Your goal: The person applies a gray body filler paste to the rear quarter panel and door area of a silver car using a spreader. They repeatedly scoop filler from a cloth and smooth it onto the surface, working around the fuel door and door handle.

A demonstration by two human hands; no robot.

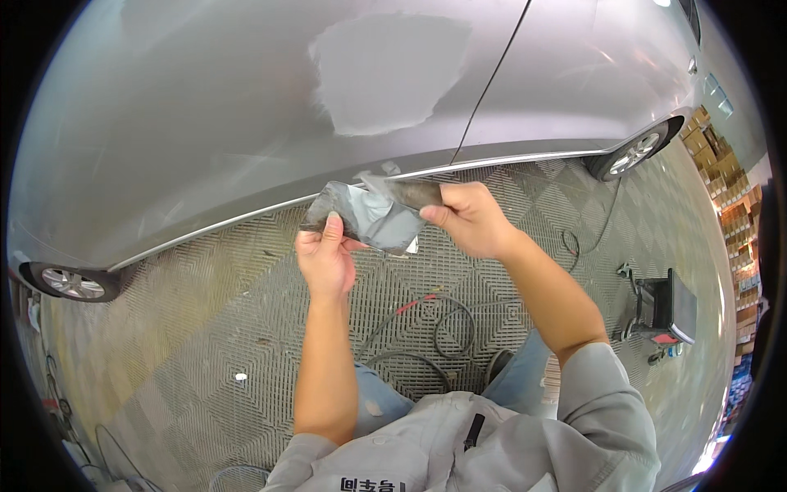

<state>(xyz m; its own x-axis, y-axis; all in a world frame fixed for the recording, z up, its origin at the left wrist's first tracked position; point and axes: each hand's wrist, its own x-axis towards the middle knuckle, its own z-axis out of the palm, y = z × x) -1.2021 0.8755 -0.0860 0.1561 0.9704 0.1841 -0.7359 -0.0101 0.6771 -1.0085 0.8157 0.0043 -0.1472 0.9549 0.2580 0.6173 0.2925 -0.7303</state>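
My left hand (326, 261) grips the near edge of a dark mixing board (340, 205), thumb on top. Smeared grey body filler (392, 225) covers much of its face. A wide, flat putty spreader (418, 193) is pinched in my right hand (474, 220), its far end lying over the filler. Both hands are in front of the car's lower side. On the silver car panel (221, 98) beyond them is a lighter grey filler patch (389, 74) with uneven edges, left of the door seam.
Two car wheels (635, 156) stand at the far left and right. A dark hose (455, 324) loops over the grated floor (270, 328) by my legs. To the right is a small black stool-like stand (668, 303); stacked boxes (721, 180) line the far right.
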